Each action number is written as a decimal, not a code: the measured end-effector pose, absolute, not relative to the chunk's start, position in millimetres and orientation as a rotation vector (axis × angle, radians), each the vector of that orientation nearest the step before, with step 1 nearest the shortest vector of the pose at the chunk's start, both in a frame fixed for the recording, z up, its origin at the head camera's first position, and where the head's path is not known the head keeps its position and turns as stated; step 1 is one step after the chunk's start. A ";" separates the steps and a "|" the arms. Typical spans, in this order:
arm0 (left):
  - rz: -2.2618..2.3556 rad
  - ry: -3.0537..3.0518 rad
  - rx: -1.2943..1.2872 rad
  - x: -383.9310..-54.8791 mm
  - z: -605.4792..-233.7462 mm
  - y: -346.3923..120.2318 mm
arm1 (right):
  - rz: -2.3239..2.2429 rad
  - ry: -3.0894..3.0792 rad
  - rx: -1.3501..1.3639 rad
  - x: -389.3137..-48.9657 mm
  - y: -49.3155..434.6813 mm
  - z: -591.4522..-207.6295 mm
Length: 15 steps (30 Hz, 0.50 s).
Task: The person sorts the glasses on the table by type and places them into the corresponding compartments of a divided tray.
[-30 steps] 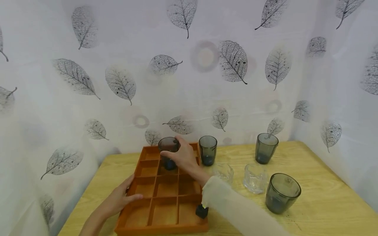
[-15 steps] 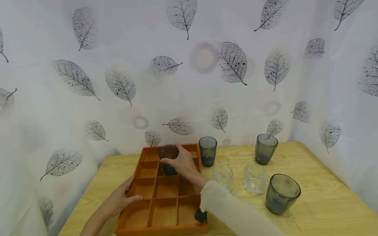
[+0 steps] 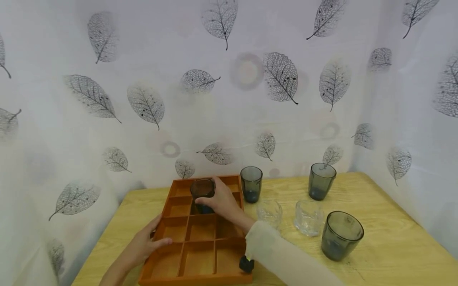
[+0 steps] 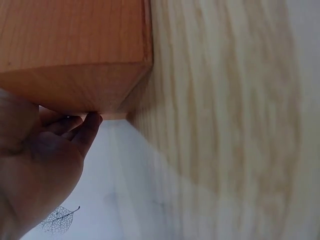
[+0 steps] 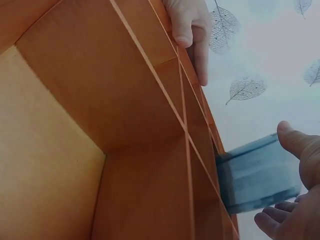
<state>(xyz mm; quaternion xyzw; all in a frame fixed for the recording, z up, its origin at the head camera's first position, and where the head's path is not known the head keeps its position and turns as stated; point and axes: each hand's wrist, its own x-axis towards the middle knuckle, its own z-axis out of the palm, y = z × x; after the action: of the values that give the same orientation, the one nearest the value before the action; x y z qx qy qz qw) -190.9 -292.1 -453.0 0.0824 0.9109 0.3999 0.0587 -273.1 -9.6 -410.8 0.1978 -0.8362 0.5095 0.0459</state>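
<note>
Dark cup: in the middle column of the box, second row from the back; its lower part is down between the dividers, its top stands above them (image 3: 201, 190).
Long axis of the cup: close to upright, mouth up.
Right hand: grips the cup (image 3: 223, 200), thumb on the near side, fingers around the right; the cup lies just to its left, touching.
Left hand: holds the left wall, thumb over the rim, fingers outside (image 3: 143, 241); well apart from the cup.
Nearer hand: the right.
Orange box: lies flat on the table, its dividers bounding the cup's place (image 3: 196, 280).
Fit: the cup's lower end must stay square between those dividers, I judge; whether its base meets the floor, I cannot tell.
</note>
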 end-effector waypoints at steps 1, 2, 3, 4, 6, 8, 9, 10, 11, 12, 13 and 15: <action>1.214 2.756 0.247 -190.4 -452.8 -291.7 | 1.566 -2.559 0.591 -272.3 -7.1 -410.1; 1.214 2.755 0.248 -190.0 -452.7 -291.5 | 1.576 -2.566 0.574 -271.4 -4.1 -409.5; 1.213 2.754 0.249 -189.8 -452.5 -291.4 | 1.583 -2.567 0.565 -270.7 -0.9 -408.6; 1.215 2.752 0.257 -189.6 -452.2 -291.4 | 1.589 -2.561 0.565 -270.0 2.6 -407.4; 1.219 2.746 0.263 -189.5 -451.2 -291.3 | 1.586 -2.542 0.569 -268.1 10.3 -403.9; 1.226 2.739 0.264 -189.2 -450.5 -291.2 | 1.565 -2.518 0.576 -265.8 19.3 -400.2; 1.229 2.734 0.264 -189.4 -450.3 -291.1 | 1.556 -2.501 0.582 -264.3 24.1 -397.9; 1.227 2.735 0.265 -189.4 -450.0 -291.0 | 1.557 -2.479 0.584 -263.0 29.1 -395.5; 1.226 2.735 0.267 -189.4 -449.9 -290.9 | 1.557 -2.455 0.585 -262.6 34.4 -393.7; 1.227 2.735 0.271 -189.6 -449.9 -290.8 | 1.550 -2.440 0.580 -262.5 39.8 -392.4; 1.228 2.735 0.272 -189.6 -449.9 -290.7 | 1.551 -2.424 0.568 -262.2 45.3 -390.6; 1.230 2.731 0.275 -189.8 -449.9 -290.7 | 1.561 -2.400 0.537 -262.4 56.2 -386.8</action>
<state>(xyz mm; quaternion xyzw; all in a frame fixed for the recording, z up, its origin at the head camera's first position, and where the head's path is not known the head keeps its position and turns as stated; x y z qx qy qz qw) -189.8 -290.7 -449.9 0.0912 0.9059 0.4081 0.0670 -262.4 56.2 -386.8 0.1833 -0.8185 0.5324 0.1142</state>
